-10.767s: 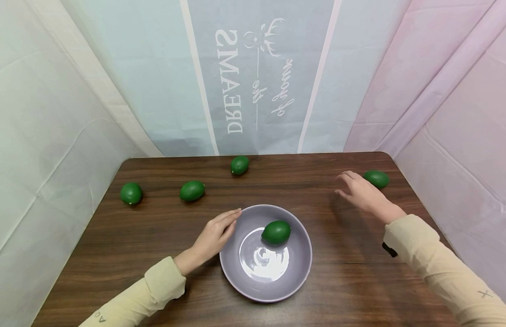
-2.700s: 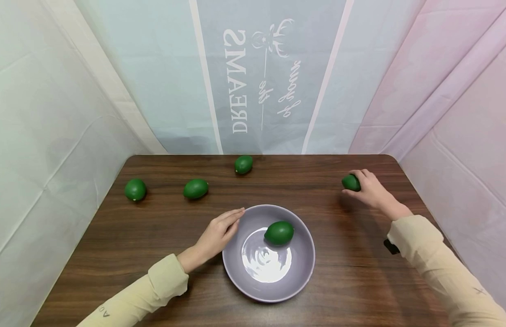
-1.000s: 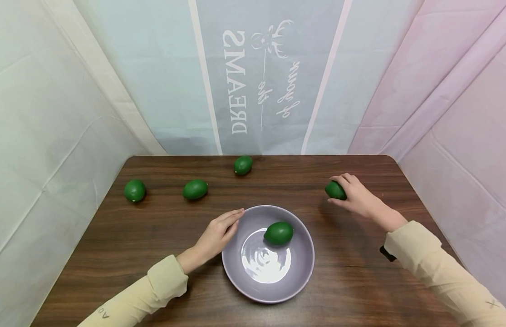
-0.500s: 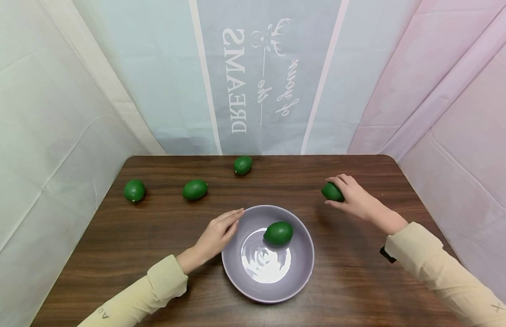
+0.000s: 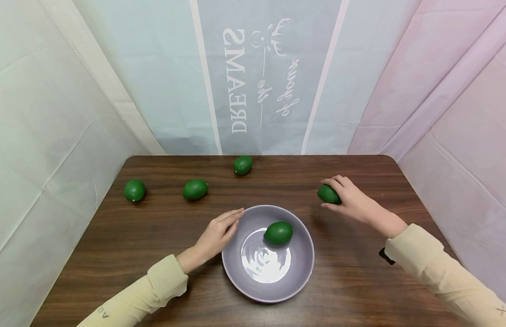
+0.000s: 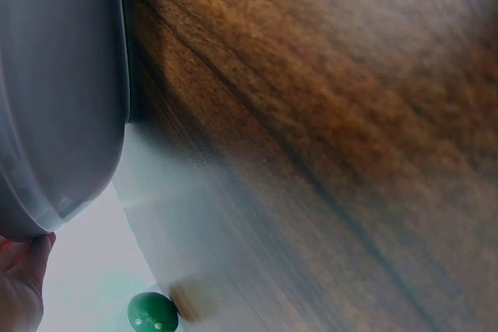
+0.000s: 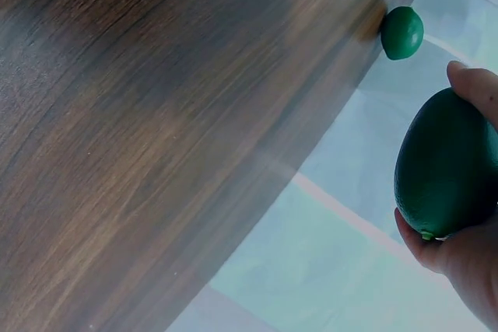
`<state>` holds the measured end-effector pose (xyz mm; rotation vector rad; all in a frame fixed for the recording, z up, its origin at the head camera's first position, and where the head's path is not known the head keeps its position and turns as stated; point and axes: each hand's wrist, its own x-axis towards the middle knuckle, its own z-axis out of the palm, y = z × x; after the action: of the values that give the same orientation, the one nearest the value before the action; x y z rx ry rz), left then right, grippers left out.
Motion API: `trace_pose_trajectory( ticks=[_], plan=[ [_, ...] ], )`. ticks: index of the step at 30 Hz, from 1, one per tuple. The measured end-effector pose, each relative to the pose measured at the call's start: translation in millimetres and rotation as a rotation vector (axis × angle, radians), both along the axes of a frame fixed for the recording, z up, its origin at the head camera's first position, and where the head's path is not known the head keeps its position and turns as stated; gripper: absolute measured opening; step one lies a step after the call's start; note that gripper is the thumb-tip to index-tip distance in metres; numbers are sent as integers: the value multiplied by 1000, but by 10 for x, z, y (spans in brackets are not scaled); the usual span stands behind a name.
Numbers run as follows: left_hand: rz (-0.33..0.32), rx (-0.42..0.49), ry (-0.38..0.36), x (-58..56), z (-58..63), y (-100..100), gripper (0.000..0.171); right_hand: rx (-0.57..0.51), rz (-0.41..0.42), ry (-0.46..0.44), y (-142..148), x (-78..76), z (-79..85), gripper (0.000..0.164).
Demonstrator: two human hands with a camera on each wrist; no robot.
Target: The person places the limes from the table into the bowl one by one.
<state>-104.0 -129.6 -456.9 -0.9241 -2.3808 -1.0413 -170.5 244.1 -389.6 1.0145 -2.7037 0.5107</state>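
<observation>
My right hand grips a green lime between thumb and fingers, to the right of and beyond the bowl. The right wrist view shows this lime large, its stem end near one fingertip. A shallow purple-grey bowl stands in front of me, with another lime lying in it toward the back. With fairly straight fingers, my left hand rests on the bowl's left rim. In the left wrist view the bowl's outer side shows, with fingertips touching its edge.
Three more limes lie on the dark wooden table: one far left, one left of centre and one near the back edge. A printed cloth hangs behind, and pale cloth walls close both sides.
My right hand has taken hold of the lime at the far right and carried it left, slightly nearer to me. In the last half second it moves a little further left. My left hand keeps its place.
</observation>
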Motion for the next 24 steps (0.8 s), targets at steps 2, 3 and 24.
trace_pose_trajectory(
  ticks=[2, 3, 24],
  plan=[
    [1, 0, -4, -5, 6, 2, 29, -5, 8, 1, -16, 7, 16, 56],
    [2, 1, -6, -8, 8, 4, 29, -7, 13, 3, -23, 10, 23, 56],
    [14, 3, -31, -53, 80, 42, 29, -14, 98, -3, -154, 25, 149, 59]
  ],
)
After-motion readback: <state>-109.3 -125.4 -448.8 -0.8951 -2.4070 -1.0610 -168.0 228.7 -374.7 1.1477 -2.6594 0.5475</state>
